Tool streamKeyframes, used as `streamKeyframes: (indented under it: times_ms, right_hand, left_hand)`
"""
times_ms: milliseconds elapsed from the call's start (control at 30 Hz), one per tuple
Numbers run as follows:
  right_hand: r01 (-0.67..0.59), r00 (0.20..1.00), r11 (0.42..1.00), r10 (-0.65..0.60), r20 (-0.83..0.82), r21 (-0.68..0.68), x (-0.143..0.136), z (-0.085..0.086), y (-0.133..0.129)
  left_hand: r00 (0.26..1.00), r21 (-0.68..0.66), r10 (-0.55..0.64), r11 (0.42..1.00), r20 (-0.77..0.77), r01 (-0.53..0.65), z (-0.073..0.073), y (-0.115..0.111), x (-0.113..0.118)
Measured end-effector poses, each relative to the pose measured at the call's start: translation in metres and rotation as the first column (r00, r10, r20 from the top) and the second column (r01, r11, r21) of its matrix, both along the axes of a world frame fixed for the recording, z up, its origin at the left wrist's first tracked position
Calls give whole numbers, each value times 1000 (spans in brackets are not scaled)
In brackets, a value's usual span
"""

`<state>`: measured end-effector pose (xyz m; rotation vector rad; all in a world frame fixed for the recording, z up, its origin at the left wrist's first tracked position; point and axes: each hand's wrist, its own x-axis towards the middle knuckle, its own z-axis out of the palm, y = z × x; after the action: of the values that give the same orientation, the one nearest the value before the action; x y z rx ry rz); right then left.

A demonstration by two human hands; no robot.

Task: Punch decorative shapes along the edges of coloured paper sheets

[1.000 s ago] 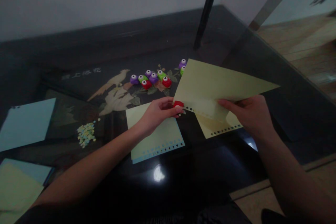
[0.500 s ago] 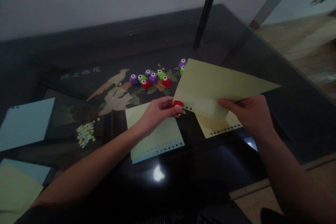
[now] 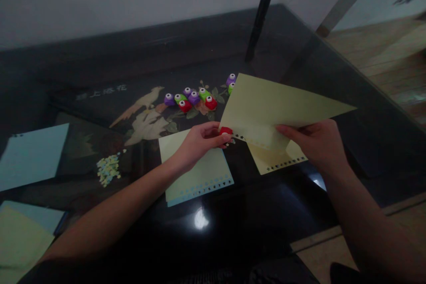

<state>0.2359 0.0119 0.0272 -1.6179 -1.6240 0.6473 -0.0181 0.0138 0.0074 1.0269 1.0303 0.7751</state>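
Note:
My left hand (image 3: 203, 144) is closed around a red craft punch (image 3: 226, 131), which sits at the lower left corner of a pale yellow sheet (image 3: 266, 102). A short row of punched shapes shows along that edge. The sheet is raised at a tilt, pinched by my right hand (image 3: 314, 144) at its lower edge. Beneath it lies another yellow sheet (image 3: 266, 166) with a row of punched holes. Under my left forearm and hand rest a light green sheet (image 3: 189, 182) and a blue one, both with holes along the near edge. Small cutouts lie beside the punch.
Several purple, green and red punches (image 3: 194, 97) stand behind my hands. A pile of paper cutouts (image 3: 108, 170) lies to the left, near a blue sheet (image 3: 33, 157) and more paper (image 3: 23, 244) at the front left. A black pole (image 3: 262, 13) rises at the back.

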Motion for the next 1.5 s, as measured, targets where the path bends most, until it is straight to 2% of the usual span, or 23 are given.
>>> streamKeyframes:
  times_ms: [1500]
  right_hand:
    - [-1, 1000, 1000, 1, 12, 5, 0, -1, 0]
  left_hand:
    - [1000, 5, 21, 1000, 24, -21, -2, 0, 0]
